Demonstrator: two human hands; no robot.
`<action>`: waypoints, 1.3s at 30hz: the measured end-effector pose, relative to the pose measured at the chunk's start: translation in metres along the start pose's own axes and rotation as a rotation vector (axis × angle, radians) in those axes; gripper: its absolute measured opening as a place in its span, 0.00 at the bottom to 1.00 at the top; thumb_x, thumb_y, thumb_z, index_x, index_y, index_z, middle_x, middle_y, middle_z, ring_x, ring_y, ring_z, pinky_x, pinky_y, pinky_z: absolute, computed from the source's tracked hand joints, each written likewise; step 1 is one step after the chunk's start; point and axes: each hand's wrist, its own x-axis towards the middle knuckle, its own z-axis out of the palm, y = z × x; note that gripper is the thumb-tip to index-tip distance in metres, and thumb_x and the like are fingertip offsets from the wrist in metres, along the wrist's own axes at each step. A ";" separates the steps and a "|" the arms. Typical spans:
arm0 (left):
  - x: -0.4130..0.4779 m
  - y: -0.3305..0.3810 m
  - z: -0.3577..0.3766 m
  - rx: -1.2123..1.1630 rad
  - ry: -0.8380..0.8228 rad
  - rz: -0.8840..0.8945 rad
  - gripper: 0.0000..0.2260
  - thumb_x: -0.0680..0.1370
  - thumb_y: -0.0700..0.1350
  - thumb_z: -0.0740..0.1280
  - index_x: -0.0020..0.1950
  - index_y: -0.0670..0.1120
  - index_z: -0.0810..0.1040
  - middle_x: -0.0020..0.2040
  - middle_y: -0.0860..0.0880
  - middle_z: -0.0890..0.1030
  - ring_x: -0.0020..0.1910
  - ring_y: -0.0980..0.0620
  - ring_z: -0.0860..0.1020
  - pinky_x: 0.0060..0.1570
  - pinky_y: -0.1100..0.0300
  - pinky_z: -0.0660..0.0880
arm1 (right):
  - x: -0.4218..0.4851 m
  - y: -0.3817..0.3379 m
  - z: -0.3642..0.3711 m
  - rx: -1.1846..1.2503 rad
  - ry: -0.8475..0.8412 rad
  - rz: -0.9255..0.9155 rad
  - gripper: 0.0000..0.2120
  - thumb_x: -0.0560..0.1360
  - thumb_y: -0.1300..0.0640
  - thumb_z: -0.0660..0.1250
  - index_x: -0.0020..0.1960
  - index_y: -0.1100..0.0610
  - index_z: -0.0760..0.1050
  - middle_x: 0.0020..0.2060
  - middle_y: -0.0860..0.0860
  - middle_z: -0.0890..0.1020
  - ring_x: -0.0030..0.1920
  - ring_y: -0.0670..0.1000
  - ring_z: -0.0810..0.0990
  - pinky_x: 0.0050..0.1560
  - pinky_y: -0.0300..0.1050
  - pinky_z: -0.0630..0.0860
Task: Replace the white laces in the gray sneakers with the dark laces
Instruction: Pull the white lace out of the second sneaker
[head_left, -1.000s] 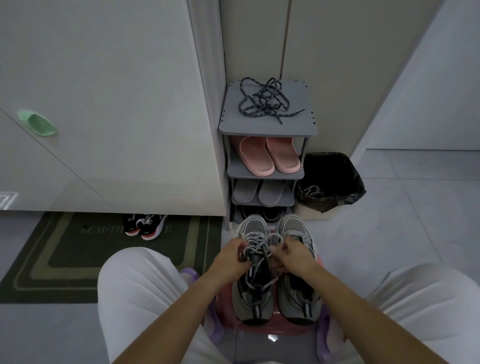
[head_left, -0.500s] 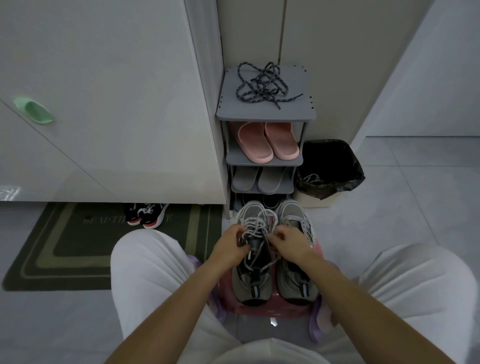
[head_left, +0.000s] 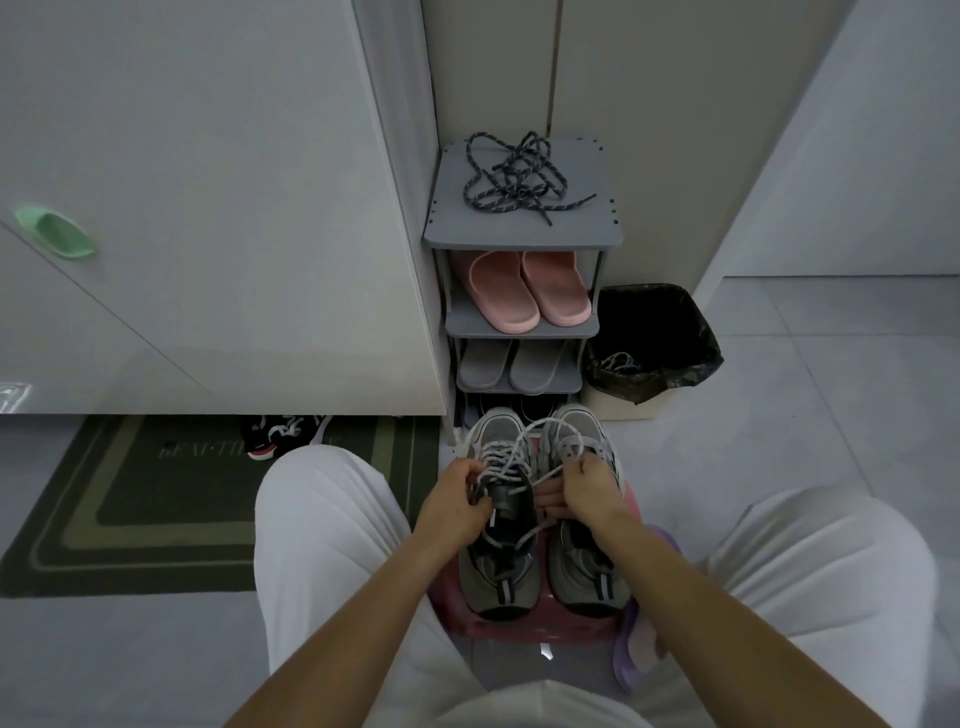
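Between the knees of a seated person in white trousers, a pair of gray sneakers (head_left: 498, 577) stands side by side on a low pink stool (head_left: 540, 631), toes pointing away. Both bare forearms reach down to the left-hand sneaker of the pair. The left hand (head_left: 452, 499) has its fingers curled and pinches the white laces (head_left: 511, 454) at the left edge of the dark tongue. The right hand (head_left: 589, 486) is curled tight on another strand, just over the gap between the two shoes. A loose loop of white lace arches between the hands above the toes, and the lace crosses the eyelets of the left-hand sneaker. Farther away, a narrow gray shoe rack (head_left: 519, 236) stands against the wall; the dark laces (head_left: 519, 176) lie in a loose tangle on its top shelf, well apart from the hands. Pink slippers (head_left: 524, 291) sit on the shelf below, with gray slippers (head_left: 509, 366) under those. Right of the rack is a bin (head_left: 680, 332) lined with a black bag. On the left, a green mat (head_left: 156, 509) holds a pair of black shoes (head_left: 280, 434).
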 end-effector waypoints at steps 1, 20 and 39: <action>0.000 0.000 0.000 -0.004 0.003 -0.001 0.15 0.75 0.41 0.66 0.61 0.48 0.71 0.55 0.50 0.78 0.50 0.55 0.77 0.48 0.64 0.70 | -0.001 0.000 0.000 0.053 0.002 0.010 0.10 0.82 0.56 0.52 0.45 0.60 0.65 0.36 0.60 0.82 0.33 0.56 0.83 0.35 0.50 0.82; -0.006 0.006 -0.003 -0.052 0.014 -0.020 0.17 0.75 0.42 0.69 0.62 0.47 0.71 0.54 0.50 0.77 0.50 0.55 0.76 0.51 0.64 0.72 | -0.011 -0.004 -0.006 0.048 -0.100 -0.062 0.08 0.78 0.59 0.62 0.54 0.63 0.71 0.40 0.55 0.82 0.38 0.50 0.82 0.40 0.41 0.81; 0.011 0.035 -0.028 0.269 0.081 0.064 0.07 0.80 0.44 0.57 0.45 0.42 0.67 0.37 0.46 0.74 0.37 0.46 0.74 0.37 0.56 0.68 | -0.022 0.000 -0.002 -0.580 -0.177 -0.350 0.14 0.71 0.57 0.70 0.56 0.58 0.76 0.51 0.53 0.82 0.52 0.50 0.80 0.55 0.44 0.76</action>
